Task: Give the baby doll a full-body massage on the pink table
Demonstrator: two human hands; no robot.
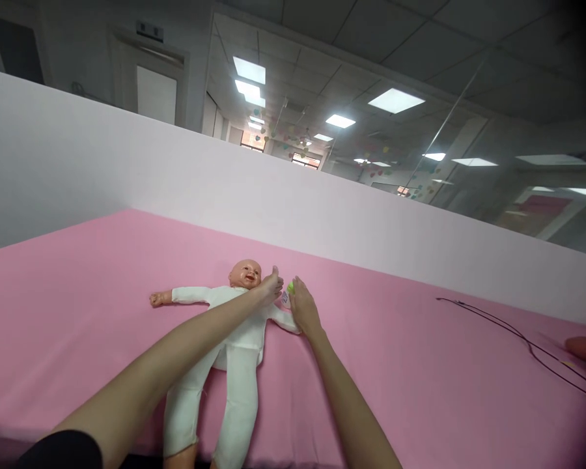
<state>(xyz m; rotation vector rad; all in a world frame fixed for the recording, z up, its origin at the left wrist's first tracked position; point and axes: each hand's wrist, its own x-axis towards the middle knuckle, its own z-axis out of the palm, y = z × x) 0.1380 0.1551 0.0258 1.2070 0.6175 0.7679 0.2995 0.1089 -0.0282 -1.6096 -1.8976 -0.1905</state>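
A baby doll (244, 329) in a white cloth suit lies on its back on the pink bedding, head towards the wall and arms spread. My left hand (271, 287) reaches across the doll's chest to beside its head, thumb raised and fingers apart from it, with nothing visible in it. My right hand (305, 306) is just above the end of the doll's arm, fingers stretched out. Between my hands is a small white bottle (286, 299) with a bright green cap, close against the palm side of my right hand. The hand partly covers the bottle, so contact is unclear.
The pink sheet (385, 352) spreads over a wide flat surface. Behind it runs a low white wall (293, 202) with glass above. Thin dark cables (508, 329) lie on the right, near a reddish-brown round object (585, 348) at the edge.
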